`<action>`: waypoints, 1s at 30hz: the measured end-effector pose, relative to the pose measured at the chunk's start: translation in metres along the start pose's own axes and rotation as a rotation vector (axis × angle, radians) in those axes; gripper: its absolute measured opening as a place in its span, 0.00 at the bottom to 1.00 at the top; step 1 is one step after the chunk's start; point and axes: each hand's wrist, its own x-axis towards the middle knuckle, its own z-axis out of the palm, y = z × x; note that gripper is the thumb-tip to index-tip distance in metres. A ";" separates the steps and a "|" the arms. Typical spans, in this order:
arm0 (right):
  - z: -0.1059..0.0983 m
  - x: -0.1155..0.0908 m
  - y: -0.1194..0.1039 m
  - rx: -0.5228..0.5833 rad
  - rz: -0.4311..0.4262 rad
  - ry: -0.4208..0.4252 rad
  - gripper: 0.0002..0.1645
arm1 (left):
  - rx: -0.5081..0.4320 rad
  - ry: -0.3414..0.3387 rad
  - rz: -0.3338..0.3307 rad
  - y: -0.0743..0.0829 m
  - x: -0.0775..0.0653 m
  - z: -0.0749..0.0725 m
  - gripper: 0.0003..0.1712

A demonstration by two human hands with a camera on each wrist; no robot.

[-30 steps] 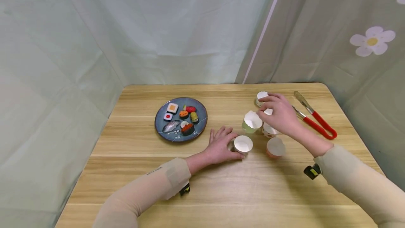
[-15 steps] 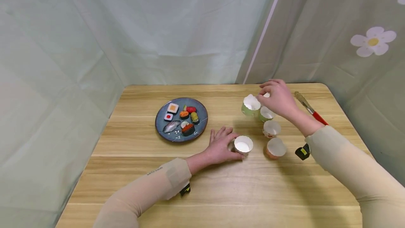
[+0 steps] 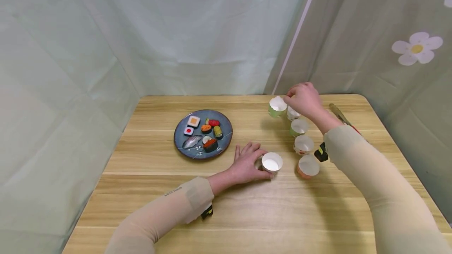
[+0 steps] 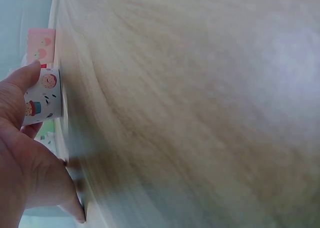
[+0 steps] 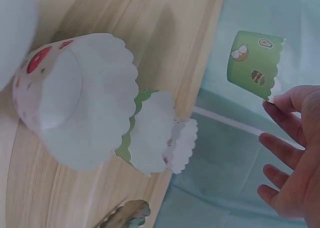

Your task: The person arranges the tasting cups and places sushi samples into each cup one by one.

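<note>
My left hand (image 3: pixel 248 164) rests on the table with thumb and index finger gripping a white paper baking cup (image 3: pixel 272 164). In the left wrist view, small cupcake and cookie prints show on that cup (image 4: pixel 46 100). My right hand (image 3: pixel 304 99) pinches the scalloped rim of a green baking cup (image 5: pixel 254 62), lifted above the back of the table. Below it stand more baking cups in a column: a white one (image 3: pixel 292 114) partly behind the hand, a green one (image 3: pixel 296 131), a white one with red prints (image 3: pixel 302 146) and an orange-pink one (image 3: pixel 306 172).
A blue plate (image 3: pixel 181 148) bearing several sushi pieces lies left of my left hand. Metal tongs (image 3: pixel 339 113) lie at the right, their red handles mostly hidden by my right sleeve. Curtains (image 3: pixel 212 50) hang behind the wooden table (image 3: pixel 247 222).
My right hand has moved toward the back with the green cup, raising it away from the column. The right sleeve now covers more of the tongs. My left hand keeps its place.
</note>
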 end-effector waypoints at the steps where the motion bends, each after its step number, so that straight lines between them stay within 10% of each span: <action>1: 0.003 0.003 0.001 -0.009 0.009 -0.003 0.18 | 0.000 0.001 0.001 0.000 0.000 0.000 0.42; 30: 0.039 0.030 0.008 -0.090 0.143 -0.131 0.16 | 0.008 -0.004 0.009 0.000 0.003 0.001 0.43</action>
